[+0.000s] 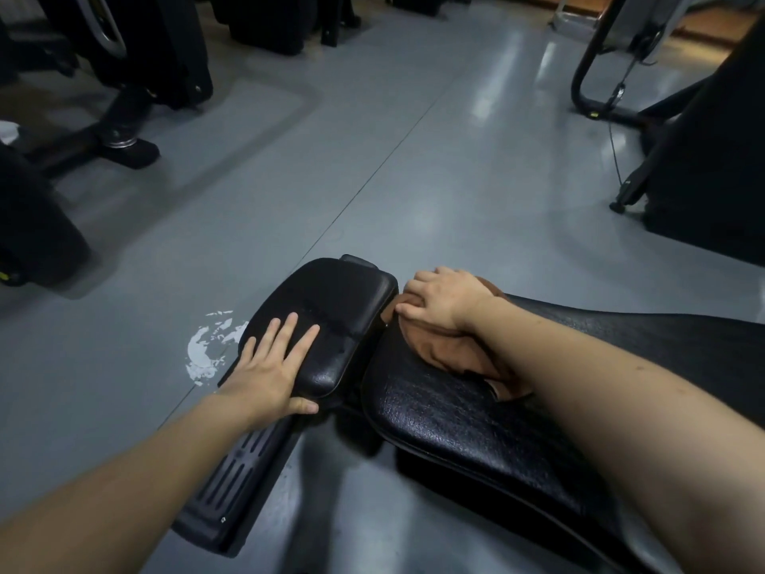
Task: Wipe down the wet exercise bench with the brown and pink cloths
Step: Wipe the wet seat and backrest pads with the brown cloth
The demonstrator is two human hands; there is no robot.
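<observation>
Head view looks down on a black exercise bench [476, 412] with 2 padded sections: a smaller seat pad [331, 308] to the left and the long back pad running off to the right, with a narrow gap between them. The left hand [269, 366] lies flat on the seat pad, fingers spread, thumb hooked over the near edge, holding nothing and seemingly bracing the pad. The right hand [439, 300] presses down on the brown cloth [451, 350], fingers curled over its far end right at the gap; the cloth is bunched on the back pad's left end and trails back under the forearm. No pink cloth shows anywhere in this view. The vinyl gleams, but the light is dim and I cannot say for sure which patches are wet, though a few dull streaks sit on the seat pad near the left fingers. The step in hand looks like wiping the joint where the 2 pads meet. To do it well, the palm should stay flat with even pressure, the cloth should be worked into the gap where water would collect, and strokes should overlap along the pad's length, turning the cloth to a drier face as it soaks. A scuffed white patch [207, 350] marks the grey floor [372, 159] beside the bench.
</observation>
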